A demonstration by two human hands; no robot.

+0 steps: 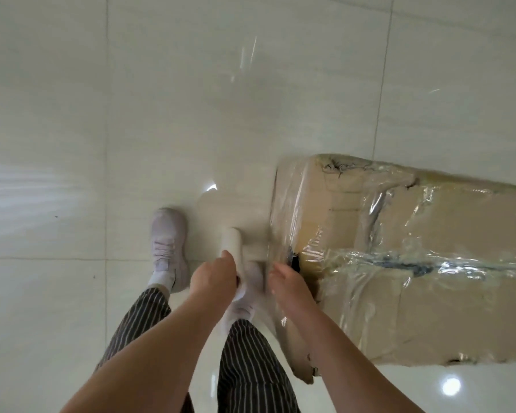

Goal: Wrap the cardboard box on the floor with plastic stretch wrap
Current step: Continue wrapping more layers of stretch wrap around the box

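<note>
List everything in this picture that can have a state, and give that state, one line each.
Box: partly wrapped, corners torn.
Roll: held up beside the box, film drawn out.
Film: stretched from roll to box.
Left hand: grips the roll.
Right hand: at the film by the box's corner; grip too blurred to tell.

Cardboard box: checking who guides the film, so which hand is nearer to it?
Right. The right hand is beside the wrapped end of the cardboard box; the left hand is farther off, gripping the stretch wrap roll.
</note>
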